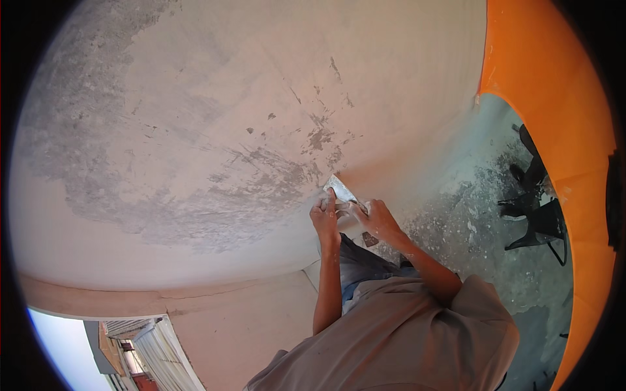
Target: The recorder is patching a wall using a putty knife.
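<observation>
A putty knife with a wide, whitish, plaster-smeared blade [341, 189] is held in front of my body, close to the patchy wall [215, 117]. My right hand [378, 220] is closed round its handle end, which the fingers mostly hide. My left hand [325, 216] is closed too, its fingers pressed against the blade's left side. White dust coats the fingers of both hands. Grey, rough patches [280, 171] show through the pale coat on the wall beside the blade.
At the right, a plaster-spattered grey floor [456, 228] carries a black wheelbarrow-like container [544, 225] and other dark items. An orange wall [541, 72] bounds the far right. At lower left is an opening [130, 352] with corrugated sheeting outside. A small brown object [370, 239] lies below my right hand.
</observation>
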`<state>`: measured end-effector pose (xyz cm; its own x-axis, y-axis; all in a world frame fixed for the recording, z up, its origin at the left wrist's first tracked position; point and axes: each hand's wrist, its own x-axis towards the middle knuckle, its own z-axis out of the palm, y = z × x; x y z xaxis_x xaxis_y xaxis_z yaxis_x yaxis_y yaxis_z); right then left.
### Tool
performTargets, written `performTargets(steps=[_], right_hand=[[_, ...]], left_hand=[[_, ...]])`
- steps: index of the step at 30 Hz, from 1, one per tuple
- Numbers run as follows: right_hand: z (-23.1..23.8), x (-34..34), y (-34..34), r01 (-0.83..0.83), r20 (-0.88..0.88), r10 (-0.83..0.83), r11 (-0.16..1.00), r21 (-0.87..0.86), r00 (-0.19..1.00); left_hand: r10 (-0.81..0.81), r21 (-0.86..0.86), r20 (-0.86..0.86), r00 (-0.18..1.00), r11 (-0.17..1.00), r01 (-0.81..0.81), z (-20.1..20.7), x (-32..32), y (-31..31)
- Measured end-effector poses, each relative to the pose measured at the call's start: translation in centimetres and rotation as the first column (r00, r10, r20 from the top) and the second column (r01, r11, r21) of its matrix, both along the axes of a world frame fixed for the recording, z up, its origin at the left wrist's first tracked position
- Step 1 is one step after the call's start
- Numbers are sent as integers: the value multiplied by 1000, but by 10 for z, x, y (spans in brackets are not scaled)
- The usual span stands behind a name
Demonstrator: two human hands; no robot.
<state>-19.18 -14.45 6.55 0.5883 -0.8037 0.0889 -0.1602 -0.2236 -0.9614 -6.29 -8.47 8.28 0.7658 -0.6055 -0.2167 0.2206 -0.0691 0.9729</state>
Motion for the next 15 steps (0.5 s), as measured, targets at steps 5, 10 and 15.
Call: performTargets(steps=[5,10,15], right_hand=[[44,-54,-33,156,169,-179,978,142,969],[13,-94,-48,267,106,-258,960,-80,960],[-19,-111,-23,109,-196,-188,929,-354,962]], left_hand=[[-36,-36,26,999,999,37,25,8,33],[94,-199,245,965,979,-44,80,42,74],[201,-273,386,900,957,-97,119,48,110]])
